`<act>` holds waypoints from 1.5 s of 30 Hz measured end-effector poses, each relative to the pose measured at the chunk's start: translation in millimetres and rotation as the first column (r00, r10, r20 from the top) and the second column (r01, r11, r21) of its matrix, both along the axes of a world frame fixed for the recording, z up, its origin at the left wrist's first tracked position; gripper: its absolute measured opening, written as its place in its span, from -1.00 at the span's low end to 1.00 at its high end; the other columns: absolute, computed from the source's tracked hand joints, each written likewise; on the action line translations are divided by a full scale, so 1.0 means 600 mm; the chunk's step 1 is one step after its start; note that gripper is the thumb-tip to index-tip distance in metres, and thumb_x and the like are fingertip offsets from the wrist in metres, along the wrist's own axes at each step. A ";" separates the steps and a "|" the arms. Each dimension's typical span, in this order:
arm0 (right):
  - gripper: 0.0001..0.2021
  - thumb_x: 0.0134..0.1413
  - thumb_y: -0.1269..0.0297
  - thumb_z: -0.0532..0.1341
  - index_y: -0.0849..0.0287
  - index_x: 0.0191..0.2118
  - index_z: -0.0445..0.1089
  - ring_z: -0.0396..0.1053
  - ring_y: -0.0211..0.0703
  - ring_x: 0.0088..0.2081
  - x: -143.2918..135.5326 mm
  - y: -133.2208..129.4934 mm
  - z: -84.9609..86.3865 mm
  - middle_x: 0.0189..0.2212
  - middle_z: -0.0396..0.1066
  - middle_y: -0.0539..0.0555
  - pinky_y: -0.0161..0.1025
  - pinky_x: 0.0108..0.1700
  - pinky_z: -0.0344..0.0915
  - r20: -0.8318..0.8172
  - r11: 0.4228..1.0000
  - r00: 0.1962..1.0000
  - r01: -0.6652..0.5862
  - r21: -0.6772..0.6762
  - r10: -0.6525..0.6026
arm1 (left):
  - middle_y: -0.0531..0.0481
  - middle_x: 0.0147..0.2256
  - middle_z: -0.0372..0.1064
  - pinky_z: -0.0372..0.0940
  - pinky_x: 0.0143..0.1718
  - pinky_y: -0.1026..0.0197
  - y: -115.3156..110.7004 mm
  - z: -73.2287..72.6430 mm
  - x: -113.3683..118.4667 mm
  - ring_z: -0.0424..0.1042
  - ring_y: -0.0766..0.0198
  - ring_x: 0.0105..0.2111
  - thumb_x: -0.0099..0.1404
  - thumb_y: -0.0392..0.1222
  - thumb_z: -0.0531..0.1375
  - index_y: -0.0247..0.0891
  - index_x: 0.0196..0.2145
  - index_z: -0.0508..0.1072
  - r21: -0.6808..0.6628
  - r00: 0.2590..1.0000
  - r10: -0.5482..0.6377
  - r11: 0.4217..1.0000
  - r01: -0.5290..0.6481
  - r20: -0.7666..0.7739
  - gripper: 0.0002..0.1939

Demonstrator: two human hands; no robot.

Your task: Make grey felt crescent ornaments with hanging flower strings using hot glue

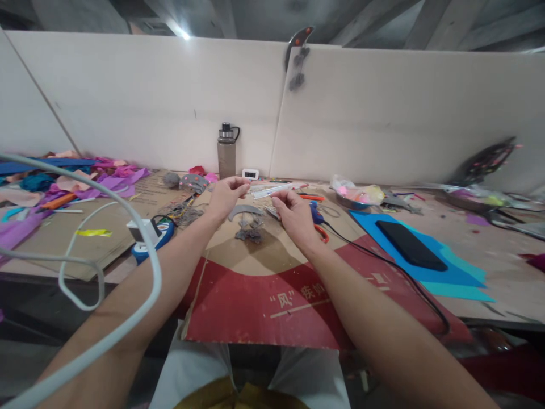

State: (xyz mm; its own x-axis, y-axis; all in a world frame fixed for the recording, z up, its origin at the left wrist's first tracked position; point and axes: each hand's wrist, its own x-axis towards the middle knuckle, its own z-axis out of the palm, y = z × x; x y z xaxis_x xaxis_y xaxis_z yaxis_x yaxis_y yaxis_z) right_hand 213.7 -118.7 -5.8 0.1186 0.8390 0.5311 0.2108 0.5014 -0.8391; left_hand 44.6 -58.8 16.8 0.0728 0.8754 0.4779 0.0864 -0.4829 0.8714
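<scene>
Both hands are held over the cardboard sheet (255, 307), a short gap apart. My left hand (227, 197) is closed, with thumb and forefinger pinched together. My right hand (294, 215) is closed in a similar pinch at its fingertips. Whatever lies between the fingers of either hand is too fine to make out. Below and between them is a grey crescent piece (246, 210) with dark grey flower shapes (249, 234) beneath it. White strips (275, 190) lie just beyond the fingertips. Beside my right hand are a blue glue gun (315, 213) and an orange handle loop (322, 233).
A bottle (227, 153) and small digital clock (250, 174) stand by the wall panel. Right, a black phone (411, 245) lies on blue sheets (455, 272), near a bowl (355, 201). Left are coloured scraps (97, 176) and a blue power strip (159, 238); a white cable (155, 267) loops across the foreground.
</scene>
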 end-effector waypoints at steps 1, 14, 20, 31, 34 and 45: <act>-0.84 0.03 0.20 0.17 0.17 -0.31 0.36 0.24 -0.29 -0.45 -0.001 -0.001 0.000 -0.46 0.34 -0.02 -0.31 -0.36 0.21 0.026 1.000 1.000 0.014 0.015 -0.014 | 0.02 -0.49 0.41 0.22 -0.43 0.30 -0.005 0.000 0.005 0.27 0.42 -0.54 0.06 -0.22 0.27 -0.33 -0.34 0.52 -0.019 0.999 -0.042 0.999 0.042 -0.008 -0.82; -0.86 0.03 0.21 0.18 0.17 -0.33 0.30 0.34 -0.23 -0.40 0.003 0.010 -0.010 -0.43 0.41 0.04 -0.26 -0.30 0.27 0.107 0.980 0.974 0.197 0.037 -0.200 | -0.16 -0.18 0.51 0.35 -0.13 0.13 -0.028 0.000 0.029 0.47 0.28 -0.27 0.15 -0.13 0.26 -0.34 -0.11 0.49 -0.122 0.898 -0.439 0.893 0.433 -0.023 -0.64; -0.90 0.05 0.28 0.11 0.17 -0.38 0.31 0.32 -0.23 -0.45 0.013 0.014 -0.005 -0.50 0.39 0.01 -0.28 -0.34 0.24 0.138 0.979 0.970 0.204 0.001 -0.202 | -0.16 -0.11 0.49 0.32 -0.03 0.08 -0.032 0.003 0.026 0.46 0.19 -0.11 0.16 -0.09 0.26 -0.31 -0.05 0.46 -0.141 0.874 -0.481 0.872 0.469 -0.069 -0.58; -0.89 0.06 0.29 0.08 0.16 -0.39 0.30 0.33 -0.24 -0.44 0.017 0.023 -0.004 -0.46 0.42 0.02 -0.27 -0.31 0.25 0.159 0.977 0.966 0.212 -0.037 -0.203 | -0.23 -0.09 0.48 0.27 0.04 0.06 -0.039 0.007 0.029 0.44 0.16 -0.07 0.20 -0.07 0.23 -0.35 0.02 0.43 -0.176 0.857 -0.511 0.839 0.515 0.068 -0.54; -0.88 0.06 0.27 0.10 0.17 -0.37 0.33 0.33 -0.23 -0.43 0.017 0.020 -0.002 -0.47 0.42 0.02 -0.27 -0.31 0.25 0.174 0.980 0.966 0.199 -0.027 -0.191 | -0.23 -0.05 0.45 0.27 0.05 0.04 -0.035 0.006 0.026 0.42 0.14 -0.04 0.20 -0.06 0.23 -0.34 0.05 0.41 -0.169 0.848 -0.529 0.837 0.521 -0.007 -0.51; -0.94 -0.08 0.42 0.13 0.16 -0.47 0.32 0.23 -0.26 -0.49 0.025 0.015 0.003 -0.55 0.34 -0.03 -0.30 -0.35 0.15 0.418 0.963 0.867 0.241 0.121 -0.270 | -0.16 -0.12 0.50 0.33 -0.03 0.04 -0.052 0.029 0.019 0.49 0.18 -0.16 0.15 -0.12 0.28 -0.25 -0.06 0.50 -0.230 0.859 -0.488 0.864 0.449 -0.155 -0.62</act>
State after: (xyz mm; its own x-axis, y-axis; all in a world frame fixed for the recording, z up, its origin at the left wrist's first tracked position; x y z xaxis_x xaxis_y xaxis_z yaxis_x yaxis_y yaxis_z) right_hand 228.7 -109.7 -4.0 0.0743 0.7733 0.6297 0.6690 0.4296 -0.6065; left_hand 56.1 -90.1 34.0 0.5731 0.7814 0.2467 0.0719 -0.3478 0.9348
